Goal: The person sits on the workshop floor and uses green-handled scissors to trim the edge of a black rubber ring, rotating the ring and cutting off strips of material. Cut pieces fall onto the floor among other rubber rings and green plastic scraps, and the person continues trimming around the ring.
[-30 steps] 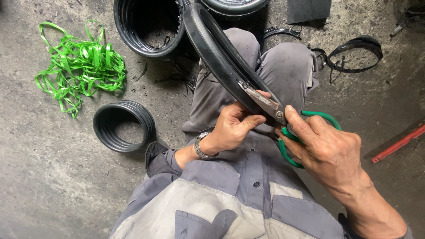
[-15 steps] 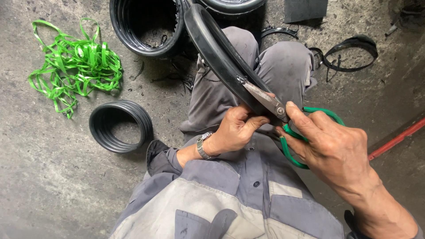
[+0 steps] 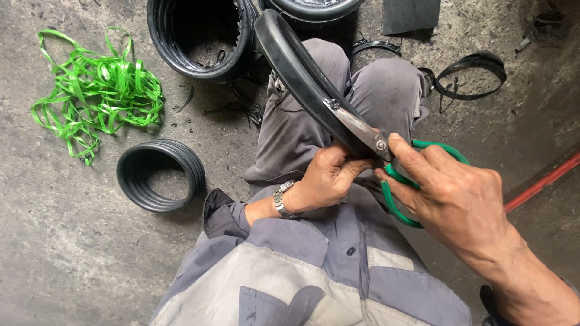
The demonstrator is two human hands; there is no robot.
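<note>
**Scissors biting into a black rubber ring over the lap**

While the person sits on the concrete floor (image 3: 72, 253) with knees drawn up, the head view looks straight down on both hands meeting above the grey trousers. The left hand (image 3: 326, 181) is curled closed around the near end of a black rubber ring (image 3: 296, 66), which slants up and away across the left knee. The right hand (image 3: 453, 199) is wrapped through the green handles of the scissors (image 3: 362, 130), thumb pressed beside the pivot; the steel blades lie along the ring's edge, nearly closed on the rubber. A metal wristwatch (image 3: 283, 198) sits on the left wrist.

Of the hollow things about, a large black tyre-like ring (image 3: 163, 42) stands at the top, just beyond the knees, with only grit and scraps showing on the floor inside it. A smaller ribbed black rubber ring (image 3: 130, 181) lies flat to the left, well apart from the hands, bare concrete showing through it. A tangle of green plastic strapping (image 3: 96, 96) lies farther left. Thin black rubber trimmings (image 3: 471, 75) curl at the upper right, near a dark flat square sheet (image 3: 411, 15). A red rod (image 3: 544, 181) crosses the right edge. No labels can be made out.
</note>
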